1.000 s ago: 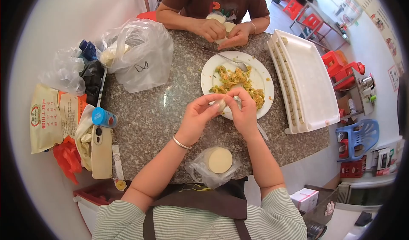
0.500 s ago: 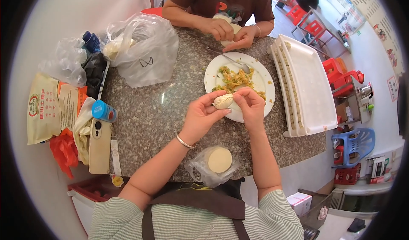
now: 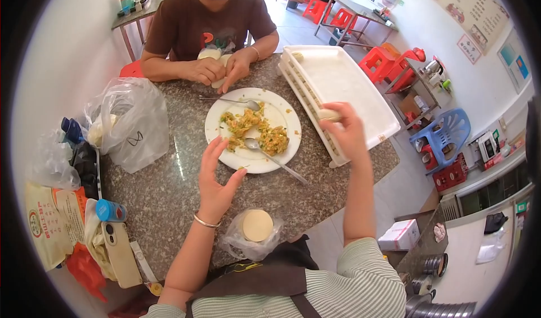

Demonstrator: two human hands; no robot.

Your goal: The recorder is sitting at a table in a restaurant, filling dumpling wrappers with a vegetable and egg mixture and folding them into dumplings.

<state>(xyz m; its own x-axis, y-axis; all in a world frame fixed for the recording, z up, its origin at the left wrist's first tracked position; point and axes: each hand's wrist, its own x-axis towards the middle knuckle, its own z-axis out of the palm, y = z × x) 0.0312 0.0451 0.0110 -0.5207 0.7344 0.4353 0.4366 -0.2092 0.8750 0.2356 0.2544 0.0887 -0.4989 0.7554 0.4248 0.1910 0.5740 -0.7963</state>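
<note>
Pinched in the fingers of my right hand [image 3: 348, 131] is a pale pleated dumpling [image 3: 329, 114], held over the near left edge of the top white tray [image 3: 349, 87]. A single dumpling [image 3: 297, 55] lies in that tray's far left corner. My left hand [image 3: 215, 184] holds nothing; its thumb and fingers are spread beside the near left rim of a white plate [image 3: 286, 105]. Chopped filling [image 3: 273, 139] lies on the plate with two spoons, the nearer spoon [image 3: 253, 144] resting in it. Close to my body, round dough wrappers [image 3: 257, 225] sit stacked on a plastic bag.
Across the granite table [image 3: 186, 191], a co-worker's hands [image 3: 217, 73] hold dough wrappers. Full trays are stacked under the top tray. Along the left side are a clear plastic bag [image 3: 138, 123], a blue-lidded can [image 3: 111, 210] and a phone [image 3: 121, 253].
My right hand has carried the dumpling from over the plate rightward to the tray. My left hand has let go of it and opened. The view has turned, uncovering the nearer spoon.
</note>
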